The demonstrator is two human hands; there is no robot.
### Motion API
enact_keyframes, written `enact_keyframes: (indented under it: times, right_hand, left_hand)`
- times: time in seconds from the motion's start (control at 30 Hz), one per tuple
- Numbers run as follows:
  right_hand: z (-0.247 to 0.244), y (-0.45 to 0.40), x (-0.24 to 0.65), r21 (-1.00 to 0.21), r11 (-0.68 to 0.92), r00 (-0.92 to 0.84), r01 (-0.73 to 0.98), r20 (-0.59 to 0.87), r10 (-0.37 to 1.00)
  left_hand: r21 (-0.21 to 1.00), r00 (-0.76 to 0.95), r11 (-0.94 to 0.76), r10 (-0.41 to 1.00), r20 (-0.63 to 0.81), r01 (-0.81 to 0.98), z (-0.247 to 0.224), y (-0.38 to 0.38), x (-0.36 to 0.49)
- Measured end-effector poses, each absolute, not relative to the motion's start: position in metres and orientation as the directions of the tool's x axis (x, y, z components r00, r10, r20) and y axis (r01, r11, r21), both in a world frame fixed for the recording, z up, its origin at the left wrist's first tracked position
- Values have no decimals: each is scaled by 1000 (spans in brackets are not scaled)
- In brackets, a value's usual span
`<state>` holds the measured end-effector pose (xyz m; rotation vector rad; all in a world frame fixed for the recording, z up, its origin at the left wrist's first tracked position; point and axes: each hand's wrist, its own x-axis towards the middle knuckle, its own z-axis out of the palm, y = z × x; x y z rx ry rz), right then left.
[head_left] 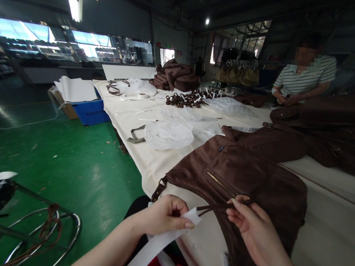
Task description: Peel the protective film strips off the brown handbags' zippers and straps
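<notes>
Fingers (pixel 182 223) on white strip (pixel 157 246); brown cords (pixel 212 207)

Bag (pixel 269 187) – brown | floor (pixel 94 174) – green | shirt (pixel 323 75) – striped

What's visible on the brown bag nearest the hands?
The dark brown bag looks like soft leather, slightly creased. It lies flat on the cream-covered table, its curved edge towards the person. On the upward face are a closed-looking slanted zip with brass-coloured teeth and a small dark tag. A short tab with metal hardware sits at its left corner. The right hand is over it, pinching a thin brown cord; whether hand and bag touch is unclear.
</notes>
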<state>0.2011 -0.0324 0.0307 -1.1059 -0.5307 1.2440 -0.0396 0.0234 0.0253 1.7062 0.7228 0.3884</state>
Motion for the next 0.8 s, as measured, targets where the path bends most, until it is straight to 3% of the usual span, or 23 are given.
enact_keyframes:
  times: [0.3,0.47,0.8]
  right_hand:
    - [33,-31,198,-916,-145,212,-374,-237,948]
    - [29,-33,192,-910,-201,129,-362,-263,956]
    - [21,-29,199,-863,-189,158,-468,-292,943]
  left_hand:
    - [903,742,-225,656,-136,366,26,25,-30]
    - [902,784,-296,617,-71,314,26,29,-9]
    - [839,842,-467,539,21,279,42,41,20]
